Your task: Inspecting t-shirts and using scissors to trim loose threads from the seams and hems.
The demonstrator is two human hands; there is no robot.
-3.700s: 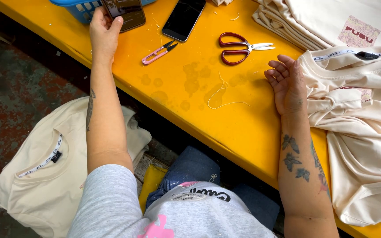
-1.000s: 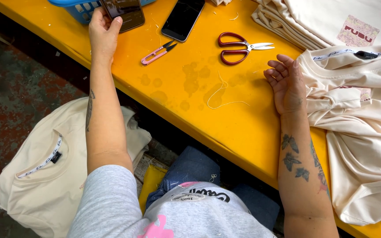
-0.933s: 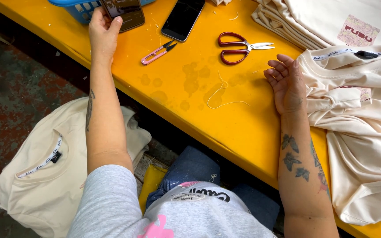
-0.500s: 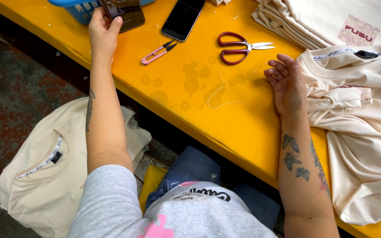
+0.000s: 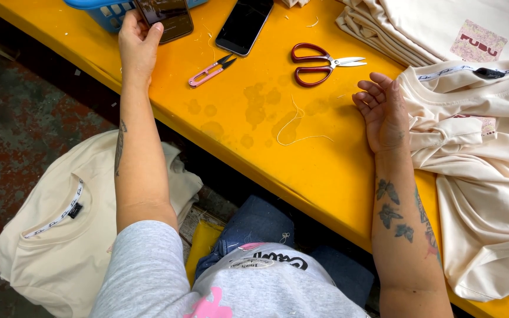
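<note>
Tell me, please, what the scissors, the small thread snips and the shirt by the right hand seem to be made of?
The scissors: bright metal blades and glossy dark red handles, probably plastic. The thread snips: dark metal tips and a pink body, likely plastic. The shirt beside the right hand: soft cream knit fabric that folds and creases loosely, matte.

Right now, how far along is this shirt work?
Done, it seems: folded cream shirts stacked on the yellow table. In hand: left hand holds a phone; right hand rests open beside a crumpled shirt. Scissors and snips lie idle. Left: that shirt.
</note>
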